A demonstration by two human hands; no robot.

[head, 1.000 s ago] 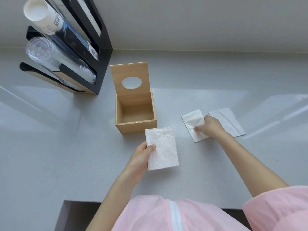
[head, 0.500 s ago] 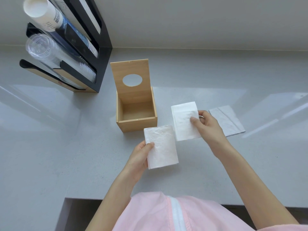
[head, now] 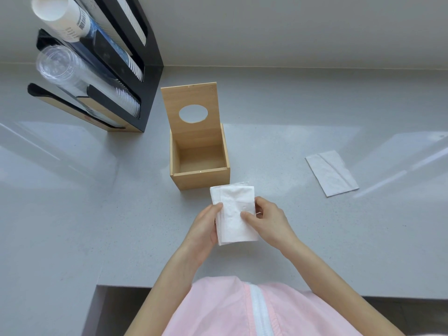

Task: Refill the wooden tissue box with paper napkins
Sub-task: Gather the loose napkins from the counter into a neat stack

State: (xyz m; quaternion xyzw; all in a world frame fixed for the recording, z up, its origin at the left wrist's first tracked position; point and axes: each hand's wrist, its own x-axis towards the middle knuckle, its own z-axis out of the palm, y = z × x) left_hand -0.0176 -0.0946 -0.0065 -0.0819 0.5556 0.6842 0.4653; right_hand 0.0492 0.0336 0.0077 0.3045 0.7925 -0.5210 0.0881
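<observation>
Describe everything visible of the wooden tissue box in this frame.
The wooden tissue box is a light, plain-wood cube standing on the grey counter. Its hinged lid, with an oval dispensing hole, stands open at the back. The interior looks empty. Neither hand touches it; the held napkin stack is just in front.

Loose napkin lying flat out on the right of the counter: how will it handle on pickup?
The loose napkin is probably floppy: it looks like a thin folded sheet lying flat on the counter, so it would likely droop from a pinch. Likely very light and apt to slide if pushed, since the counter looks glossy. With no raised edge visible, getting a finger under it may be fiddly.
</observation>
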